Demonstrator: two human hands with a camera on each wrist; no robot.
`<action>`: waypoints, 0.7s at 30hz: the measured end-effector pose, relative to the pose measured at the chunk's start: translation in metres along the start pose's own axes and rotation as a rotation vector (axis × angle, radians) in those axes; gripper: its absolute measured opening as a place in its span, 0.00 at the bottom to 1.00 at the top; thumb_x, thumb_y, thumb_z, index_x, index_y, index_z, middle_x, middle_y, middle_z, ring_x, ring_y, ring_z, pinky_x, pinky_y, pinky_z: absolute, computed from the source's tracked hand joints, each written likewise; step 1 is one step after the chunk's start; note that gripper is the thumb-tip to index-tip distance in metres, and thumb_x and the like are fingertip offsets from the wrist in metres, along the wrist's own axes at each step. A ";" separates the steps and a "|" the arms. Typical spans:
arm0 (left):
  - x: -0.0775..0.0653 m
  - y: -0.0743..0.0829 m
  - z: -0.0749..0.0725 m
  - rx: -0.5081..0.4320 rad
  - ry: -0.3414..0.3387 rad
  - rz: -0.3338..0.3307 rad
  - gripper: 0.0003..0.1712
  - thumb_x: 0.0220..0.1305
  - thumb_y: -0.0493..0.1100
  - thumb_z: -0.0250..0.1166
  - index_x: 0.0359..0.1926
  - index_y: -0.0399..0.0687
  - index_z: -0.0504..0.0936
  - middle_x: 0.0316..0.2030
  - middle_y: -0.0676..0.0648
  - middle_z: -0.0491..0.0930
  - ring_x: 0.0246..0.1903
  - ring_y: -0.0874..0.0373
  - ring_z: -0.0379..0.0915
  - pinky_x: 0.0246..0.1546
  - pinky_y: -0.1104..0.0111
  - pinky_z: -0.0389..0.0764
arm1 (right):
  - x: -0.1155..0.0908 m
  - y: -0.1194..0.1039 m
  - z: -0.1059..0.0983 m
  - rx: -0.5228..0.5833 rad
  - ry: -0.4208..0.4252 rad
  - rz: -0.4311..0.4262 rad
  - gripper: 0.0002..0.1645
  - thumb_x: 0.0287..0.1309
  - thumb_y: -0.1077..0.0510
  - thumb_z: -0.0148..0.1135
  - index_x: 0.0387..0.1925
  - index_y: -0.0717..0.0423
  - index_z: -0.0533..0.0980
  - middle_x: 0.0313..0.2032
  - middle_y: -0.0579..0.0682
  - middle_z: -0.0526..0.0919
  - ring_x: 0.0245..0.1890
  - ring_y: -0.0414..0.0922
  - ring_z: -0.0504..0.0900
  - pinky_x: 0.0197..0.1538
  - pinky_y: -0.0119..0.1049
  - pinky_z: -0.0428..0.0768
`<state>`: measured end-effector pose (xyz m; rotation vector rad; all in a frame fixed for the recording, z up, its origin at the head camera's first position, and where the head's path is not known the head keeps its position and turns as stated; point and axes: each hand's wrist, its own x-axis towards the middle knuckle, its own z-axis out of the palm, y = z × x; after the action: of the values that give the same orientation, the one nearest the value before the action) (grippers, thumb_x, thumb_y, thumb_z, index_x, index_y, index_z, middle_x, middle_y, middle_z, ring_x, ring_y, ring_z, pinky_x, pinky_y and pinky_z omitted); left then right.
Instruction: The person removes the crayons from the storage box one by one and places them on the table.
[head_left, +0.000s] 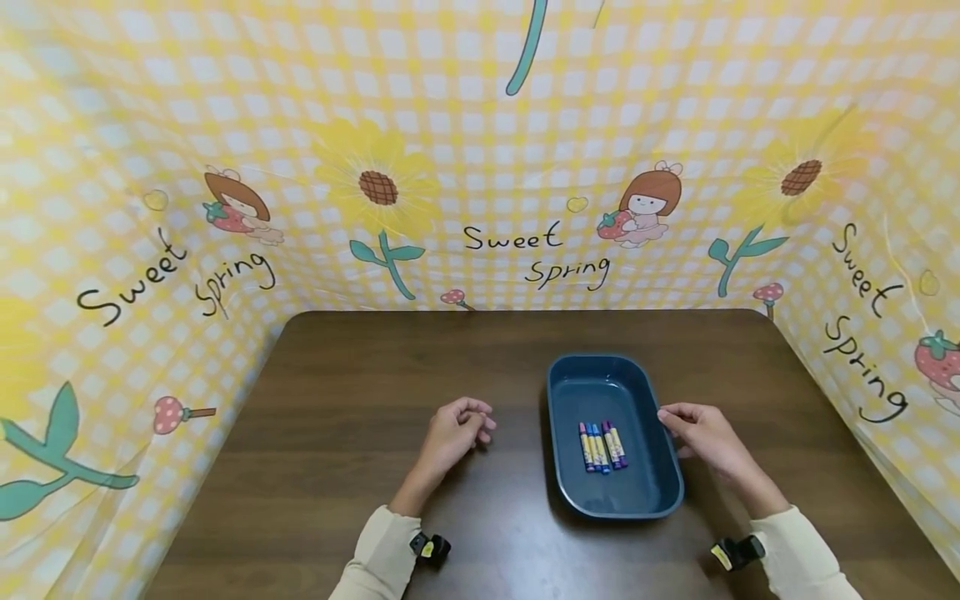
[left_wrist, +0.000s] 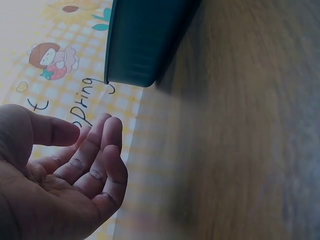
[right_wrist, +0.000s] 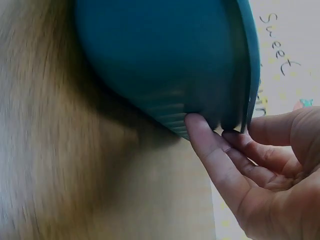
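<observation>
Yellow-checked cloth [head_left: 487, 167] printed with flowers and "Sweet Spring" rises at twelve o'clock beyond the dark wooden counter [head_left: 337, 417] and along both sides. At three o'clock from the left hand [head_left: 456, 431], a blue tray [head_left: 592, 392] sits on the counter, crayons [head_left: 602, 447] lying side by side near its middle. The right hand [head_left: 699, 432] pinches the tray's three-o'clock rim; the left hand's fingers curl loosely, apart from the tray.
</observation>
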<state>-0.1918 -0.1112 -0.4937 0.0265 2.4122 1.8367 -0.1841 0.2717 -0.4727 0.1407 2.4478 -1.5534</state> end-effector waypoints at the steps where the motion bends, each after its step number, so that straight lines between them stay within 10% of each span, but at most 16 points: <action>1: -0.001 -0.001 -0.001 -0.004 0.002 -0.009 0.11 0.70 0.34 0.57 0.47 0.32 0.82 0.35 0.37 0.88 0.29 0.50 0.85 0.28 0.63 0.84 | 0.000 -0.001 0.003 0.000 -0.003 0.005 0.27 0.75 0.53 0.55 0.57 0.76 0.74 0.41 0.57 0.86 0.33 0.42 0.85 0.36 0.41 0.89; 21: -0.006 0.007 -0.011 0.012 0.022 0.003 0.10 0.67 0.34 0.61 0.46 0.33 0.83 0.37 0.35 0.87 0.31 0.46 0.85 0.35 0.56 0.88 | 0.011 -0.019 0.043 0.004 -0.041 -0.036 0.25 0.74 0.51 0.57 0.56 0.71 0.77 0.46 0.64 0.84 0.32 0.45 0.84 0.35 0.40 0.89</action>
<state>-0.1876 -0.1207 -0.4838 0.0109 2.4393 1.8336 -0.1919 0.2241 -0.4768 0.0654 2.4286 -1.5606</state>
